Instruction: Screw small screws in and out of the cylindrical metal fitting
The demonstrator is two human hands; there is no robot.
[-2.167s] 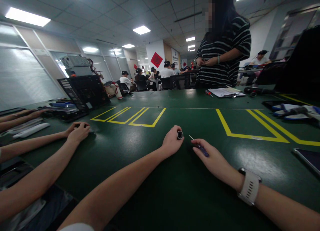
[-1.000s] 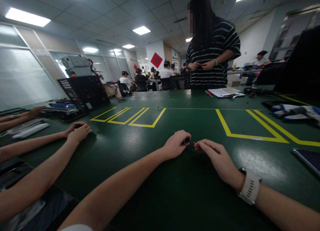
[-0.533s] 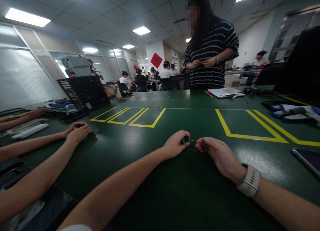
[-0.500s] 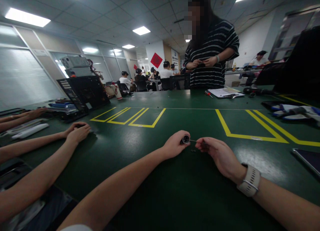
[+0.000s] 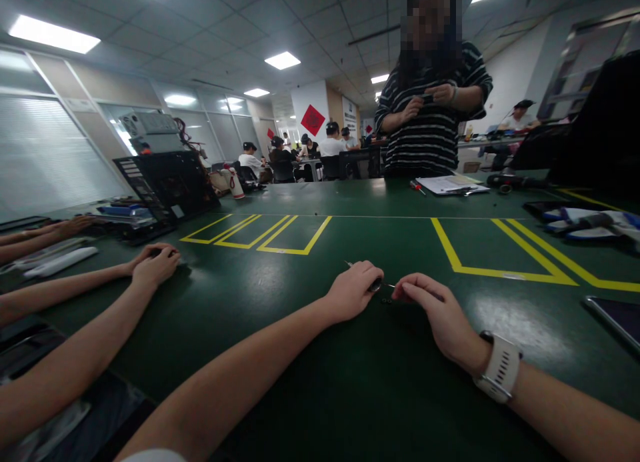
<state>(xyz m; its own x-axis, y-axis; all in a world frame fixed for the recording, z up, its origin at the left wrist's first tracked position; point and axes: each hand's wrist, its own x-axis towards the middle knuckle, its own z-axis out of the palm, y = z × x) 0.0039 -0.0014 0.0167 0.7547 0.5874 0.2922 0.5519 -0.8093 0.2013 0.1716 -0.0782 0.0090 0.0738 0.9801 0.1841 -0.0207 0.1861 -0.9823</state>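
My left hand is wrapped round a small dark cylindrical part, mostly hidden by the fingers. A thin pointed tip sticks out past the far side of that hand. To its right, my right hand pinches a thin metal rod, which reaches towards the cylinder; whether they touch is hard to tell. Small dark rings lie on the green table just below the gap between my hands.
Another person's hands are at the left. Yellow tape outlines mark the table. A clipboard, gloves and a tablet-like device lie to the right. A person stands across the table.
My left hand has turned so its back faces up, hiding the cylinder's open end, and a thin tip now shows beyond it. The standing person has shifted right and raised their hands.
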